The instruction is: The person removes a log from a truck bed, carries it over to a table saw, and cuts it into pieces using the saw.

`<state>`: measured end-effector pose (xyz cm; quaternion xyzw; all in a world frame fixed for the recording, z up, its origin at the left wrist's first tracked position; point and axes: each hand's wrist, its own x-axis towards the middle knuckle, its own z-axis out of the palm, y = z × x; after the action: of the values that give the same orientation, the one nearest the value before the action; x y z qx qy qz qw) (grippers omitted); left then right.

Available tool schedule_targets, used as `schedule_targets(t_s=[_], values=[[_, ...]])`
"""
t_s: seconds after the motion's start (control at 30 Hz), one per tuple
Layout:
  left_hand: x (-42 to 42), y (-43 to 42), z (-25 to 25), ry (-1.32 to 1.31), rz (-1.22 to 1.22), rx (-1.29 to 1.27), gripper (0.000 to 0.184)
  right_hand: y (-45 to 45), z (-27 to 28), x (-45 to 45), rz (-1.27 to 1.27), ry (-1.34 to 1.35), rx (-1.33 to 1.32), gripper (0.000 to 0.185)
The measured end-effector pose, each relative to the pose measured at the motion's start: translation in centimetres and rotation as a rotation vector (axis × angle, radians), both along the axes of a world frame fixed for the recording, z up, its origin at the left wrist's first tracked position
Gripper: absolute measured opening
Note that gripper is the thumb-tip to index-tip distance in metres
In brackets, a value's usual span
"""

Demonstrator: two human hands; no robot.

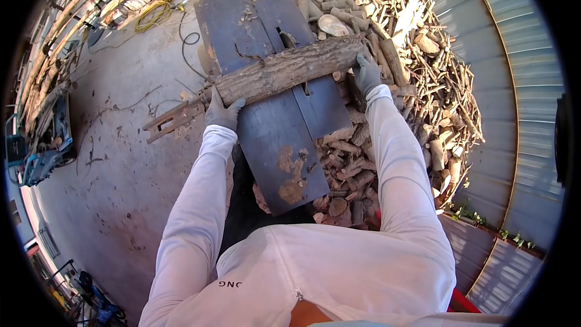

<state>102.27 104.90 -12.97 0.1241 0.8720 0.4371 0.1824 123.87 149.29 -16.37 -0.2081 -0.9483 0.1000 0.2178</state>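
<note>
A thick bark-covered log (292, 70) lies across a dark metal table (275, 139), slanting up toward the right. My left hand (223, 112), in a grey glove, grips its left end with the thumb apart on the near side. At the right end, my right hand (367, 76), also gloved in grey, holds the log. Just beyond the log, a grey piece that may be a saw blade (287, 39) stands in a slot of the table. The log hides the middle of the tabletop.
Cut logs and branches (451, 115) are heaped along the right, beside a corrugated metal wall (538, 66). A slotted wooden or rusty bar (175, 120) juts out left of the table. A black cable (190, 39) and a yellow cord (153, 17) lie on the concrete floor (121, 163).
</note>
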Motion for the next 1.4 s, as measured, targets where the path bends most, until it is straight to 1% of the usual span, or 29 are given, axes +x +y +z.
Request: schedule_targets(t_s=[0.07, 0.13, 0.2, 0.23, 0.3, 0.33, 0.4, 0.47, 0.5, 0.57, 0.6, 0.63, 0.67, 0.73, 0.77, 0.8, 0.83, 0.87, 0.9, 0.93, 1.0, 1.07, 1.13, 1.2, 1.23, 1.27, 1.3, 1.33, 1.4], values=[[0.4, 0.3, 0.7, 0.033, 0.023, -0.015, 0.104, -0.1, 0.0, 0.0, -0.001, -0.021, -0.010, 0.036], [0.8, 0.7, 1.8, 0.069, 0.046, -0.031, 0.105, 0.1, -0.8, -0.2, 0.034, 0.093, 0.051, 0.038], [0.9, 1.0, 2.3, 0.066, 0.061, -0.116, 0.102, 0.5, -1.0, -0.1, 0.064, 0.086, 0.069, 0.040], [0.4, 0.8, 0.6, 0.068, 0.064, -0.116, 0.102, 0.8, -0.9, 0.1, 0.090, 0.074, 0.086, 0.041], [-0.8, 0.1, -4.3, 0.082, 0.049, -0.008, 0.101, 1.5, -1.5, 0.7, 0.118, 0.073, 0.070, 0.041], [-0.3, -0.2, -4.2, 0.083, 0.053, -0.008, 0.101, 1.5, -1.8, 1.1, 0.145, 0.067, 0.051, 0.040], [0.9, -0.8, -3.9, 0.002, 0.028, 0.185, 0.099, 0.5, -1.4, 2.6, 0.099, 0.029, 0.043, 0.036], [2.9, -1.6, -3.5, -0.011, 0.016, 0.154, 0.097, 0.2, -2.4, 4.2, 0.050, -0.011, 0.035, 0.033], [3.8, -1.9, -3.1, -0.023, 0.001, 0.126, 0.095, 0.9, -4.8, 5.2, -0.088, 0.173, -0.501, 0.034], [6.6, -3.3, -2.9, -0.050, -0.006, 0.114, 0.090, 0.1, -5.2, 7.5, -0.287, 0.278, -0.875, 0.050], [7.8, -3.6, -2.0, -0.073, -0.017, 0.101, 0.084, -0.7, -4.2, 8.4, -0.288, 0.281, -0.873, 0.050], [8.9, -4.1, -1.0, -0.178, -0.043, 0.220, 0.074, -1.4, -3.1, 9.5, -0.318, 0.249, -0.890, 0.052], [9.6, -4.6, -0.6, -0.185, -0.047, 0.214, 0.074, -2.5, -1.5, 10.8, -0.352, 0.213, -0.910, 0.054], [10.5, -5.1, -0.2, -0.204, -0.056, 0.146, 0.070, -4.8, 4.3, 11.2, -0.418, 0.128, -0.918, 0.058], [11.3, -4.9, 0.0, -0.332, -0.017, 0.469, 0.079, -5.2, 5.5, 11.5, -0.469, 0.073, -0.916, 0.058], [12.1, -5.2, 0.4, -0.342, -0.019, 0.458, 0.079, -5.4, 5.6, 11.9, -0.518, 0.017, -0.915, 0.058], [12.6, -5.2, 0.8, -0.191, -0.009, 0.297, 0.086, -5.3, 5.3, 12.3, -0.464, 0.083, -1.010, 0.056], [13.1, -5.1, 1.3, -0.040, -0.002, 0.137, 0.093, -5.4, 4.4, 13.1, -0.472, 0.082, -1.014, 0.056], [14.0, -5.2, 1.6, 0.124, -0.102, 0.013, 0.114, -5.6, 3.4, 13.8, -0.374, 0.212, -1.058, 0.054], [13.9, -5.1, 1.7, 0.127, -0.109, 0.012, 0.114, -5.4, 2.4, 14.3, -0.270, 0.348, -1.094, 0.053], [14.1, -5.5, 1.0, 0.257, -0.209, -0.156, 0.123, -7.4, 2.4, 14.7, -0.232, 0.342, -1.056, 0.052], [12.9, -5.1, 1.2, 0.270, -0.224, -0.183, 0.126, -8.6, 2.5, 14.3, -0.352, 0.538, -1.470, 0.051], [10.9, -4.6, 3.7, 0.069, -0.268, -0.216, 0.126, -7.2, 1.0, 13.0, -0.346, 0.573, -1.399, 0.053], [9.6, -4.2, 4.0, 0.019, -0.287, -0.241, 0.126, -6.4, 2.0, 11.3, -0.412, 0.317, -1.082, 0.054], [9.0, -4.0, 4.0, -0.028, -0.282, -0.247, 0.126, -6.4, 2.8, 10.5, -0.450, 0.229, -0.968, 0.066], [8.5, -3.9, 4.0, -0.074, -0.277, -0.250, 0.126, -6.4, 2.8, 9.9, -0.451, 0.233, -0.970, 0.066], [8.2, -3.7, 4.0, -0.066, -0.280, -0.248, 0.126, -6.2, 2.9, 9.0, -0.537, 0.156, -0.849, 0.065], [8.3, -3.8, 3.9, -0.071, -0.254, -0.150, 0.123, -6.0, 3.1, 8.4, -0.622, 0.076, -0.727, 0.065], [8.7, -4.3, 2.6, -0.089, -0.198, 0.044, 0.116, -5.0, 2.6, 7.4, -0.621, 0.067, -0.725, 0.070]])
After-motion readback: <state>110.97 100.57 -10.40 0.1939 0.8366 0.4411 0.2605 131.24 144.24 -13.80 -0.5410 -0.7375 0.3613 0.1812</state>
